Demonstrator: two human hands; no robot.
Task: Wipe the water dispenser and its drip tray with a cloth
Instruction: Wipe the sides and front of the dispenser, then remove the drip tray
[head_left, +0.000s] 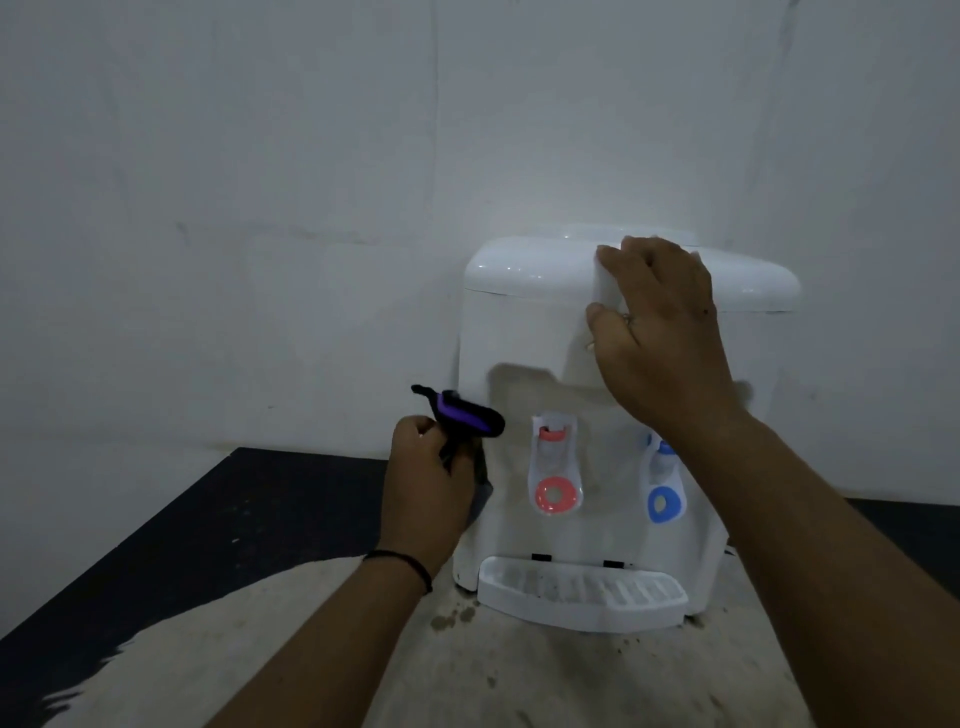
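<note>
Two hands work on the white plastic water dispenser (597, 364) on the dark table: the right hand (660, 332), fingers spread, steadies its top while the left hand (426, 467) pinches a dark purple-edged cloth (467, 421) against its left edge, so next probably comes the speckled white drip tray (582, 597) below.

The water dispenser (511, 332) is smooth, glossy white plastic; its ribbed drip tray (582, 597) looks grimy; the tabletop (218, 519) is matt black.

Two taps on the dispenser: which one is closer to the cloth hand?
The red tap. It sits on the left side of the recess, next to the left hand gripping the dark purple cloth. The blue tap hangs further right, below the right forearm.
</note>
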